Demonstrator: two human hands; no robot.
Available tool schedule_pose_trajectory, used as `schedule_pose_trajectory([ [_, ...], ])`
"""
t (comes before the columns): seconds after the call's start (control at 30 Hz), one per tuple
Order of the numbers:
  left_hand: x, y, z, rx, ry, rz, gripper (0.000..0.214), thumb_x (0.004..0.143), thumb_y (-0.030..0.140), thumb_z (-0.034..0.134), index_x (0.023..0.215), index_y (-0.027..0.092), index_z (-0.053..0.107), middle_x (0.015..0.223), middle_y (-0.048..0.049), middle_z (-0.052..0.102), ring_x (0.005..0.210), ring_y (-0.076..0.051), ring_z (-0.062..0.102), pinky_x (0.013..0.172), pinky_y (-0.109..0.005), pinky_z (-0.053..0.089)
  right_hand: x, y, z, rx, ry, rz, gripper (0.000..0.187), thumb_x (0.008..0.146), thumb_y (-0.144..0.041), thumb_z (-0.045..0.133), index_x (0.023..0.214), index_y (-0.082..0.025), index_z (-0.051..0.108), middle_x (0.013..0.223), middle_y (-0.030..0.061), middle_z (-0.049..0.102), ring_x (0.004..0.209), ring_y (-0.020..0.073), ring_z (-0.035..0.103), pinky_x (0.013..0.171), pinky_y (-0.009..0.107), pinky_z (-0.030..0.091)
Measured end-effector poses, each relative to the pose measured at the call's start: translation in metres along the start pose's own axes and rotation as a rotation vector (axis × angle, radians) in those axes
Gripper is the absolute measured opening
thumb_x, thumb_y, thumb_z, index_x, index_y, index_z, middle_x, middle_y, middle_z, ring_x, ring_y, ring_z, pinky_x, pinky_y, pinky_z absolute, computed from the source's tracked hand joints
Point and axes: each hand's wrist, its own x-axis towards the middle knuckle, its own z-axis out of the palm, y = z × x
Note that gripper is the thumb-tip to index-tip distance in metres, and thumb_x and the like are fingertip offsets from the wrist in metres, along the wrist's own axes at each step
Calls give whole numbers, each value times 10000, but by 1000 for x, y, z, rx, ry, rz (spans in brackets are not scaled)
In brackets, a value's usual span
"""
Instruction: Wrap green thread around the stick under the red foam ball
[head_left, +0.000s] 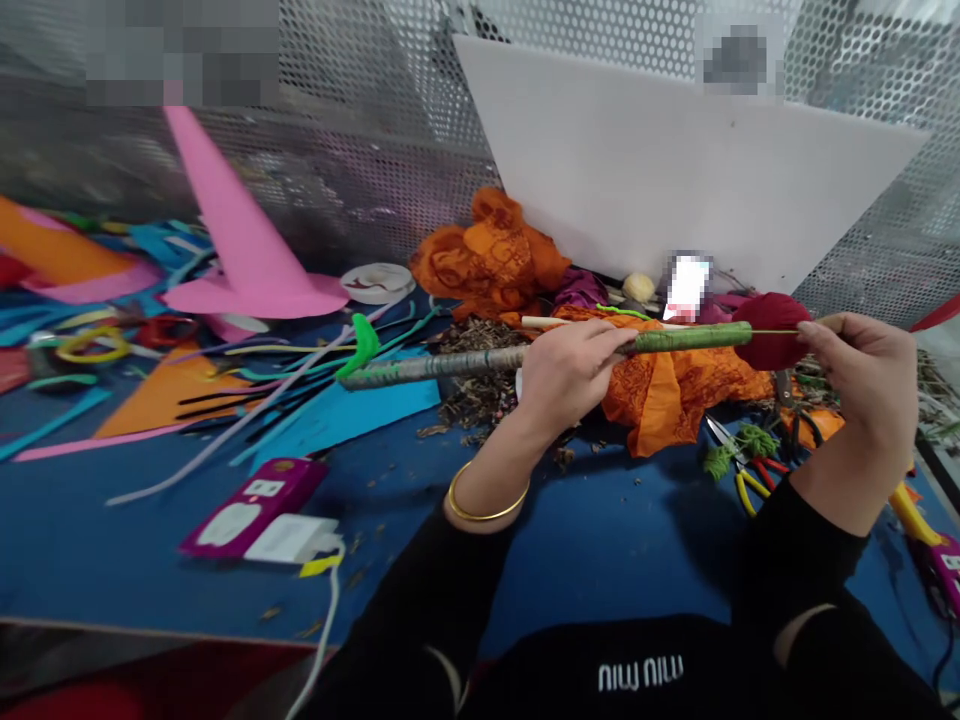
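A long stick [450, 365] is held nearly level across the table, bound in grey-green at the left and green at the right end. My left hand [570, 375], with a gold bangle at its wrist, is closed round the stick's middle. From the stick's green right end [694, 339] a thin green strand [774, 331] runs taut to my right hand [870, 375], where thumb and fingers pinch it. Behind the strand shows a dark red ball [772, 352], perhaps of yarn. A bright green curved piece [365, 343] stands by the stick's left end.
Orange patterned cloth [660, 400] lies behind the stick. Scissors [724, 435] and tools with red and yellow handles [752, 490] sit at the right. A pink cone hat [232, 230], coloured strips and a purple power strip [255, 505] occupy the left. A white board [675, 170] leans behind.
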Motion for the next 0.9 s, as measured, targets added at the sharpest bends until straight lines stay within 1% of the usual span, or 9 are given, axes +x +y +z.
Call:
schedule_pose_trajectory([
  [0.13,0,-5,-4,-7,-14,-23,288,929,165,635,1171,190,789,1086,-68,819,943,-234,768,793,-319,578,5,15,-16,11,-87,65,247,736,-404,811,664,-190,710,545,-43,453,503,67,308,476,295,184],
  [0.27,1,-8,-8,21,2,-95,316,926,151,628,1196,194,786,1106,-76,816,963,-237,766,803,-324,580,4,15,-20,48,-158,24,242,721,-401,813,637,-206,695,565,-17,506,521,92,363,480,297,221],
  [0.3,2,-9,-9,29,5,-109,321,930,154,620,1203,192,784,1115,-82,814,974,-241,765,809,-329,582,4,13,-17,77,-113,-23,215,720,-371,812,638,-208,696,574,-14,516,533,99,377,489,298,232],
  [0.4,2,-13,-16,29,-15,-100,333,930,156,608,1209,199,785,1122,-87,810,988,-243,761,828,-338,588,9,10,-3,232,172,-168,127,678,-243,811,648,-206,693,553,-32,507,514,95,374,492,297,220],
  [0.47,2,-17,-21,0,-33,-61,334,929,162,610,1207,213,788,1103,-75,812,974,-233,763,824,-326,586,16,14,8,307,261,-164,130,656,-220,811,642,-202,683,525,-46,495,482,86,362,477,290,205],
  [0.6,1,-27,-29,-91,-21,-15,291,943,201,625,1172,216,804,1075,-60,818,941,-206,769,791,-282,574,31,31,24,404,145,27,210,668,-324,808,628,-197,645,524,-56,493,481,77,372,469,256,252],
  [0.67,1,-32,-31,-128,-21,-14,285,942,204,629,1164,210,808,1066,-61,821,935,-199,772,796,-273,573,35,37,29,484,111,62,255,668,-363,805,626,-199,615,547,-57,513,500,74,393,484,241,288],
  [0.83,1,-37,-32,-229,-105,-27,269,928,230,648,1139,240,816,1069,-45,825,941,-190,776,805,-269,580,43,50,38,461,120,24,312,723,-464,774,647,-241,570,528,-53,492,482,99,356,494,278,265],
  [0.9,1,-33,-31,-304,-93,-52,260,914,219,661,1118,236,822,1056,-49,827,941,-190,776,818,-273,589,48,60,42,343,-5,-80,331,804,-532,703,666,-269,558,542,-23,523,534,145,411,541,318,333],
])
